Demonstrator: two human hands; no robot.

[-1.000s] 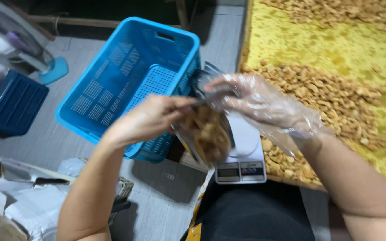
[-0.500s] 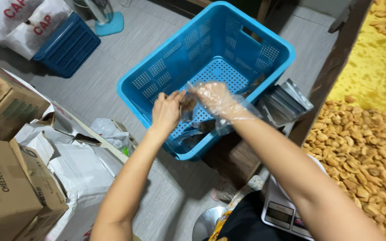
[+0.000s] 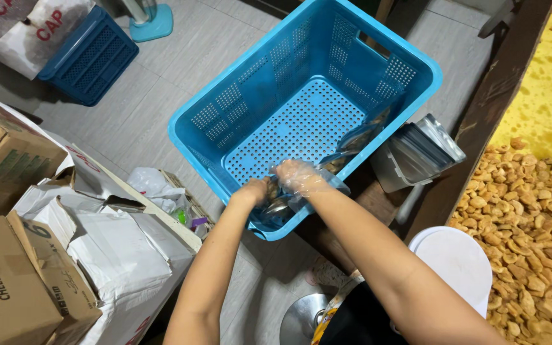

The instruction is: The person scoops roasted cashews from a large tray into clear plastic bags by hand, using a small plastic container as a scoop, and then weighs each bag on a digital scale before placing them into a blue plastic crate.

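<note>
Blue crate (image 3: 378,57): a clear filled pouch (image 3: 280,207) is pinched at its near wall by bare left hand (image 3: 255,190) and gloved right hand (image 3: 298,177). More pouches (image 3: 359,137) are leaned inside its right wall; cardboard boxes (image 3: 7,160) are stacked left of it.

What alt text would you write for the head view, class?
Two hands, the left hand bare and the right hand in a clear plastic glove, lower a clear snack pouch into a blue perforated crate. Cardboard boxes stand left; fried snacks lie right.
</note>
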